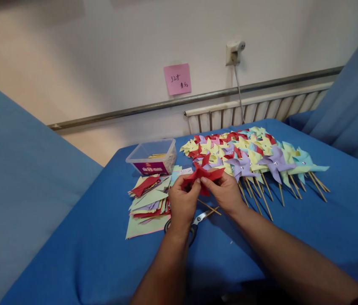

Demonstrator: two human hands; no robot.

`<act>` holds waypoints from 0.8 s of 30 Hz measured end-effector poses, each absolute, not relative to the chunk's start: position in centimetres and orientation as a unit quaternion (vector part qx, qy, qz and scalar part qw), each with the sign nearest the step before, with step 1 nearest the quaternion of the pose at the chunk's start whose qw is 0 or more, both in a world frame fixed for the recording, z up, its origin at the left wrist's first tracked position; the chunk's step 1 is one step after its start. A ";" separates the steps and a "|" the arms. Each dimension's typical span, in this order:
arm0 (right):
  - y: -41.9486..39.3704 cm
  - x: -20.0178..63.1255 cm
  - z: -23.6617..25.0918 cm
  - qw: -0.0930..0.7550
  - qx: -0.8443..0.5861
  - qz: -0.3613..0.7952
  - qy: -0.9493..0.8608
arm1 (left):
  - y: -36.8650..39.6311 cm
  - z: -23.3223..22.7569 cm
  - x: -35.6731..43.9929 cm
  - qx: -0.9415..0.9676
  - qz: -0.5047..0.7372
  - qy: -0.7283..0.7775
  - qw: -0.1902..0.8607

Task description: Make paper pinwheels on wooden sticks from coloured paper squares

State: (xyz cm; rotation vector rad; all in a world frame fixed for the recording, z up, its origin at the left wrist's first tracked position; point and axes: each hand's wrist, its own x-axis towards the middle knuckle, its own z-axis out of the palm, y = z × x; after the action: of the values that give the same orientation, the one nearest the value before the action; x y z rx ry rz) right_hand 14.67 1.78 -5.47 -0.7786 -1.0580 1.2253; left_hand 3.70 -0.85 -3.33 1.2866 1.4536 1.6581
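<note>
**Red paper pinwheel held between both hands**

I see the red folded-paper pinwheel (203, 174) just above the blue-covered surface (293, 220), pinched from both sides: my left hand (183, 202) grips its left edge, my right hand (226, 192) its right. Its width runs left-right between my fingers (194, 184), with both hands equally near. Metal scissors (198, 220) lie below.

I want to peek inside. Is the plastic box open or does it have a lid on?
Open. The box shows no lid, and yellowish sticks lie inside it.
</note>
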 end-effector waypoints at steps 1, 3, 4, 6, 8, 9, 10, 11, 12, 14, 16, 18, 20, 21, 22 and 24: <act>1.8 14.6 -5.5 0.623 -0.337 0.535 -0.460 | -0.8 -3.3 3.7 0.480 0.624 0.543 0.294; 1.8 14.6 -5.5 0.624 -0.329 0.542 -0.457 | -0.8 -3.2 3.8 0.476 0.625 0.543 0.295; 1.8 14.6 -5.4 0.624 -0.325 0.545 -0.457 | -0.8 -3.2 3.8 0.474 0.626 0.544 0.295; 1.8 14.6 -5.4 0.621 -0.326 0.544 -0.461 | -0.9 -3.0 3.8 0.471 0.628 0.544 0.297; 1.8 14.6 -5.5 0.620 -0.334 0.536 -0.465 | -0.9 -2.9 3.8 0.471 0.628 0.540 0.303; 1.8 14.7 -5.6 0.622 -0.339 0.529 -0.467 | -0.9 -2.9 3.8 0.472 0.628 0.539 0.305; 1.9 14.7 -5.6 0.624 -0.343 0.521 -0.470 | -0.9 -2.9 3.9 0.473 0.627 0.538 0.306; 1.9 14.7 -5.7 0.627 -0.346 0.512 -0.474 | -0.9 -2.9 3.9 0.473 0.627 0.539 0.306; 1.9 14.7 -5.7 0.630 -0.348 0.504 -0.477 | -1.0 -2.9 3.9 0.471 0.627 0.539 0.308; 2.0 14.7 -5.8 0.632 -0.345 0.498 -0.483 | -0.9 -3.0 4.0 0.468 0.625 0.539 0.315; 2.0 14.7 -5.9 0.633 -0.340 0.502 -0.481 | -0.9 -3.2 4.0 0.466 0.625 0.537 0.322; 2.0 14.6 -5.9 0.637 -0.339 0.508 -0.470 | -0.9 -3.3 3.9 0.465 0.626 0.535 0.325; 1.9 14.5 -5.8 0.642 -0.342 0.509 -0.459 | -0.8 -3.5 3.8 0.464 0.628 0.532 0.326; 1.9 14.5 -5.8 0.642 -0.345 0.509 -0.458 | -0.8 -3.5 3.8 0.463 0.629 0.531 0.330; 1.9 14.5 -5.8 0.642 -0.347 0.508 -0.457 | -0.8 -3.6 3.8 0.461 0.630 0.528 0.335; 1.8 14.4 -5.8 0.640 -0.355 0.504 -0.458 | -0.7 -3.6 3.8 0.451 0.635 0.518 0.354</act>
State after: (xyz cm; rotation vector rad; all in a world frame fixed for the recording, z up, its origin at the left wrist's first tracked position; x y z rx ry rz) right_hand 14.44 1.84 -5.81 -0.8105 -1.0443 1.1501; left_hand 3.85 -0.74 -3.61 1.1651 1.3384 1.6413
